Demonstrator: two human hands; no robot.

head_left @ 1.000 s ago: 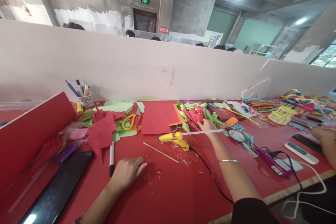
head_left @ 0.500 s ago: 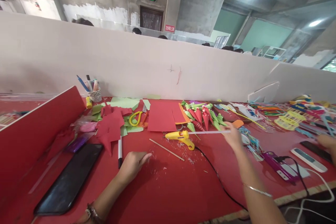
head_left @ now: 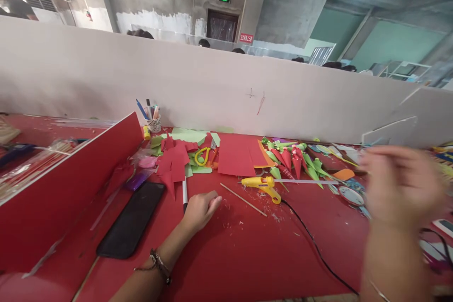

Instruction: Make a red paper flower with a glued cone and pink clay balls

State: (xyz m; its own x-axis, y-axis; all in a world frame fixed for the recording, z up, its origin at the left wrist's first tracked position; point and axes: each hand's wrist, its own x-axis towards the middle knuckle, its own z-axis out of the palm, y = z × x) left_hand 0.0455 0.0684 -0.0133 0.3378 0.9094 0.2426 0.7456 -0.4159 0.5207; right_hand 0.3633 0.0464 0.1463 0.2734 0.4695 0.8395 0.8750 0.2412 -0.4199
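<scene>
My left hand (head_left: 201, 210) rests on the red table in a loose fist, with nothing seen in it, beside a white marker (head_left: 184, 191). My right hand (head_left: 403, 186) is raised close to the camera on the right, its fingers smeared by motion. A yellow glue gun (head_left: 260, 183) lies on its side in the middle, with a long clear glue stick (head_left: 307, 181) sticking out of its back end. The right hand is apart from the stick. Between my left hand and the glue gun lies a thin wooden stick (head_left: 243, 199).
Red paper sheets (head_left: 235, 155) and red and green paper cones (head_left: 292, 155) lie behind the glue gun. A black phone (head_left: 130, 222) is at left, beside a red divider board (head_left: 106, 170). The black cord (head_left: 314, 240) runs toward the front edge. A pen cup (head_left: 154, 123) stands by the white partition (head_left: 198, 89).
My right hand has let go of the glue stick's end and risen to the right, nearer the camera. My left hand stays resting in its fist. The view has turned left.
</scene>
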